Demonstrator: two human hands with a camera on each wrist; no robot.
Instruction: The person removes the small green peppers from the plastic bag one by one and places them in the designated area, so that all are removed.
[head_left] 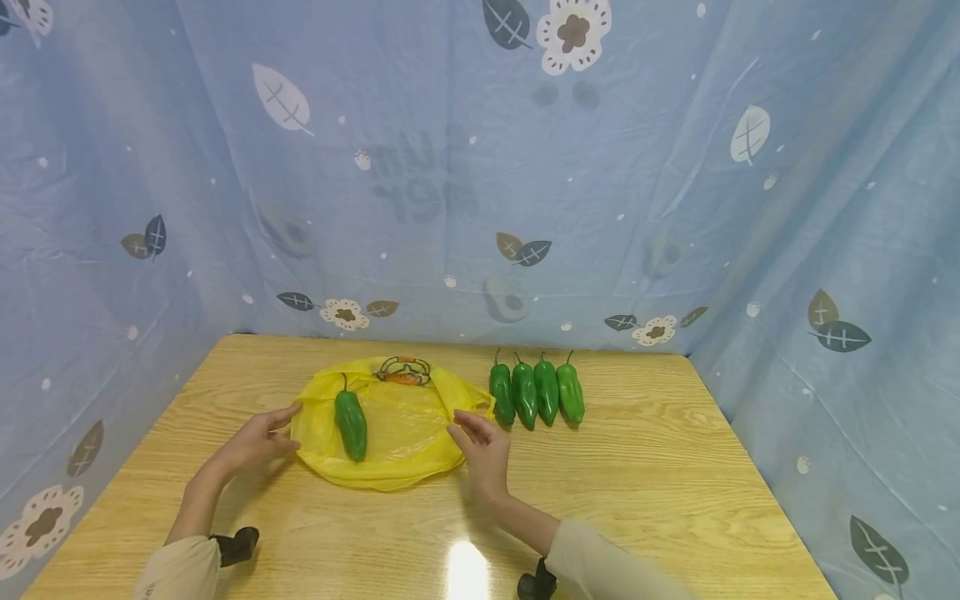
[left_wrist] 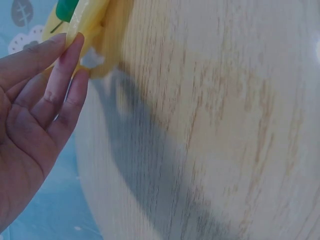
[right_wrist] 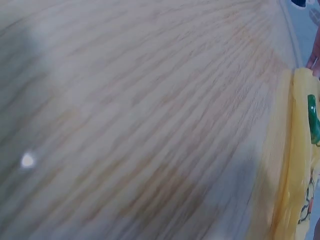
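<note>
A yellow plastic bag (head_left: 405, 475) lies spread on the table, its rim folded into a rough ring. Inside it, toward the left, rests one green pepper (head_left: 351, 425) with its stem pointing away from me. My left hand (head_left: 255, 442) pinches the bag's left edge between thumb and fingers; the left wrist view shows the thin yellow film (left_wrist: 82, 20) at the fingertips. At the bag's right side, my right hand (head_left: 483, 450) holds the rim with thumb and index finger close together. The right wrist view shows little of that grip.
Several green peppers (head_left: 525, 392) lie side by side just right of the bag, stems toward the back. A printed dark and orange design (head_left: 403, 371) shows on the bag's far part. Blue patterned curtain (head_left: 450, 167) encloses the wooden table (head_left: 645, 483) at the back and sides.
</note>
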